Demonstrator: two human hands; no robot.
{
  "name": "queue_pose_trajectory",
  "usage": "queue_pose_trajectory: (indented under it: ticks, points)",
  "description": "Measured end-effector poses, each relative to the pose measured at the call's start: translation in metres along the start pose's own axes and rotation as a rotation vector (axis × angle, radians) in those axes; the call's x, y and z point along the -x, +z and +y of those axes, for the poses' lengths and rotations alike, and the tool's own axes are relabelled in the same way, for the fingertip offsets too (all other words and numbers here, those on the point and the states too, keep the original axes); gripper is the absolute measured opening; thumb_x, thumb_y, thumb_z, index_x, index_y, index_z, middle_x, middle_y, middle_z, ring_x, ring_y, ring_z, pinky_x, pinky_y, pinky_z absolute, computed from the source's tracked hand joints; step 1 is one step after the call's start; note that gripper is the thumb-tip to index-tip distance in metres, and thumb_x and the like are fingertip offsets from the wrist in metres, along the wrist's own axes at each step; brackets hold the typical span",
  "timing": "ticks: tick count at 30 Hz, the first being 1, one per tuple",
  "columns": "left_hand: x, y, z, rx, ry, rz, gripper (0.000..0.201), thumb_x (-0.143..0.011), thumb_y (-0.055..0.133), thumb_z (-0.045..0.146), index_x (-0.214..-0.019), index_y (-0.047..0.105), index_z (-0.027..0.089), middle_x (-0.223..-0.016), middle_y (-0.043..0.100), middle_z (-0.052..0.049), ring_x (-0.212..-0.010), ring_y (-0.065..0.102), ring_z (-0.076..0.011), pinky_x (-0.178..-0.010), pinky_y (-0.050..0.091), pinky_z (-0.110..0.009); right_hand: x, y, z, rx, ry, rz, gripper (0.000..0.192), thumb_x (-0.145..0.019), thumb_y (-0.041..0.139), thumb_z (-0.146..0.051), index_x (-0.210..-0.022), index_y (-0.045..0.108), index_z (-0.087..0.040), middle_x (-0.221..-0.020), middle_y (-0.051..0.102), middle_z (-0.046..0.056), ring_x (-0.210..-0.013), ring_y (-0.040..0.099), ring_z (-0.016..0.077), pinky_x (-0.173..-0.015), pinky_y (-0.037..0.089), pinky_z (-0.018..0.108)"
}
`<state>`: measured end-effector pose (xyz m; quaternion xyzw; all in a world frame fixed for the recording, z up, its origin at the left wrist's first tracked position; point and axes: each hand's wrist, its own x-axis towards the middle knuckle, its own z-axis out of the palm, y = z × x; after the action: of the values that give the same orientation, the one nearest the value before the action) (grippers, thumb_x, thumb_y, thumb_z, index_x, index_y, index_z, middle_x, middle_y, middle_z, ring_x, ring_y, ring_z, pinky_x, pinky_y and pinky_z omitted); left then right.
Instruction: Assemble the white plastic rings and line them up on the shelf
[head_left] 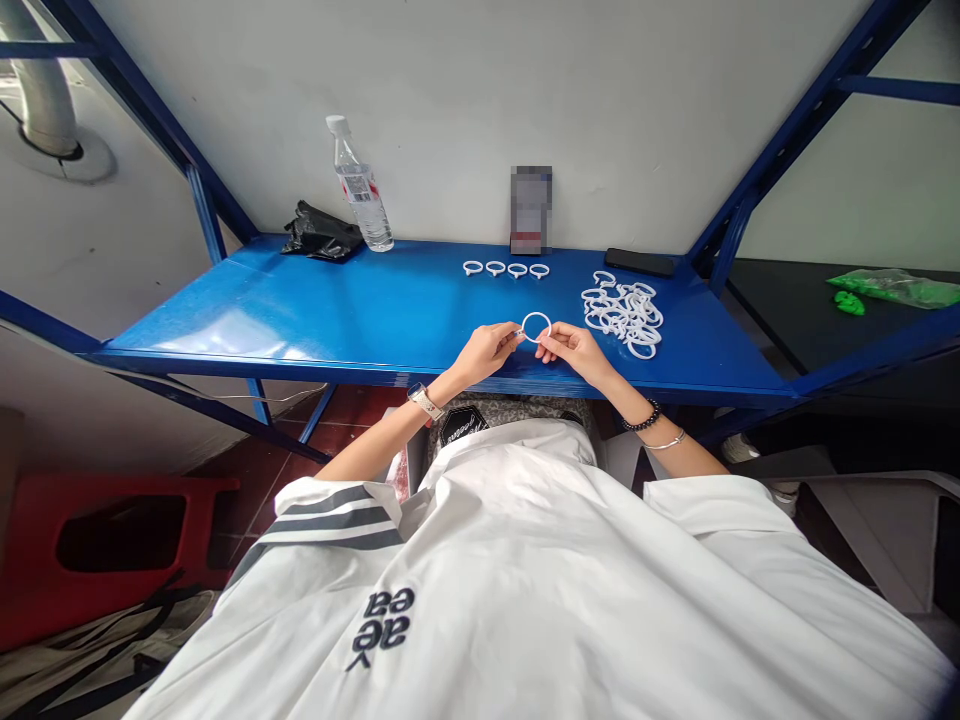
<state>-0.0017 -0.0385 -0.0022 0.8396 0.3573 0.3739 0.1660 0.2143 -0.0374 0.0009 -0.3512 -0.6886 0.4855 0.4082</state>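
Between my two hands a white plastic ring point(537, 315) with a small tab is held up over the front part of the blue table point(360, 310). My left hand point(489, 352) pinches it at its left side, by the tab. The fingertips of my right hand point(576, 350) grip its lower right edge. Behind my hands stretches a row of several similar white rings point(495, 268), spaced apart. Right of my right hand lies a loose, overlapping pile of white rings point(622, 312).
At the back left stand a water bottle point(363, 195) and a crumpled black bag point(321, 232). A blurred-out upright object point(531, 210) leans on the wall; a black phone point(639, 263) lies right of it. Blue frame posts point(731, 235) flank the table. A red stool point(112, 500) is at lower left.
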Motion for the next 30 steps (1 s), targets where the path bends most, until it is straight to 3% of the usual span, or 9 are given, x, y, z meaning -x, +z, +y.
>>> queue_pose_trajectory:
  ticks: [6, 14, 21, 30]
  points:
    - [0.0007, 0.0002, -0.0007, 0.032, 0.003, -0.004, 0.039, -0.102, 0.039, 0.048, -0.104, 0.059, 0.015, -0.073, 0.066, -0.005, -0.058, 0.056, -0.0132, -0.057, 0.04, -0.024, -0.0002, -0.0003, 0.0007, 0.011, -0.003, -0.009, 0.039, -0.077, 0.074, -0.057, -0.088, 0.065, -0.021, -0.077, 0.072, 0.003, -0.063, 0.064, 0.0147, -0.065, 0.056, 0.03]
    - [-0.0001, -0.0003, -0.0002, 0.019, 0.025, 0.005, 0.044, -0.102, 0.036, 0.05, -0.081, 0.055, 0.017, -0.069, 0.063, -0.006, -0.058, 0.054, -0.0142, -0.058, 0.04, -0.026, 0.0, -0.0021, 0.0011, 0.039, -0.068, -0.038, 0.061, -0.078, 0.075, -0.052, -0.131, 0.054, -0.03, -0.098, 0.072, 0.003, -0.073, 0.068, 0.0168, -0.071, 0.06, 0.033]
    - [0.0001, -0.0018, 0.0004, 0.009, 0.061, -0.014, 0.044, -0.103, 0.034, 0.047, -0.074, 0.049, 0.018, -0.069, 0.062, -0.005, -0.059, 0.054, -0.0144, -0.058, 0.038, -0.026, -0.0006, -0.0019, 0.0051, 0.068, -0.082, -0.078, 0.055, -0.078, 0.076, -0.047, -0.126, 0.058, -0.028, -0.102, 0.069, 0.003, -0.08, 0.069, 0.0166, -0.075, 0.059, 0.031]
    - [0.0007, -0.0011, 0.0003, 0.006, 0.055, -0.03, 0.038, -0.103, 0.035, 0.046, -0.09, 0.057, 0.017, -0.073, 0.064, -0.005, -0.062, 0.057, -0.0153, -0.06, 0.038, -0.026, -0.0011, -0.0007, 0.004, 0.116, -0.092, -0.049, 0.052, -0.072, 0.08, -0.047, -0.113, 0.054, -0.027, -0.095, 0.07, 0.002, -0.076, 0.068, 0.0167, -0.068, 0.055, 0.029]
